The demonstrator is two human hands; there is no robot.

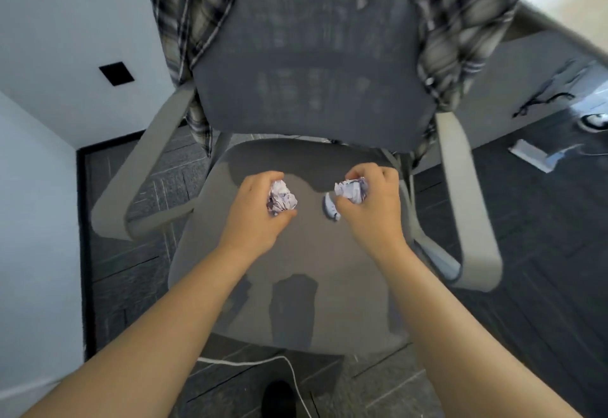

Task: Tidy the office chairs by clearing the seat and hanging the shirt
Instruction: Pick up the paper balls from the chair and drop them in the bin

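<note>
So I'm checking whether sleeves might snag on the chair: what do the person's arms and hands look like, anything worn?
Both forearms are bare as far as the frame shows: no sleeves reach the wrists. The left hand and right hand wear no gloves, and no watch, bracelet or ring is visible. The frame is slightly blurred, so small items could be missed.

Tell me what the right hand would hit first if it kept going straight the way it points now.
Probably the chair backrest. The right hand, gripping a crumpled paper ball, points forward over the seat toward it. Nothing shows in between, though depth is hard to judge from this head view.
</note>
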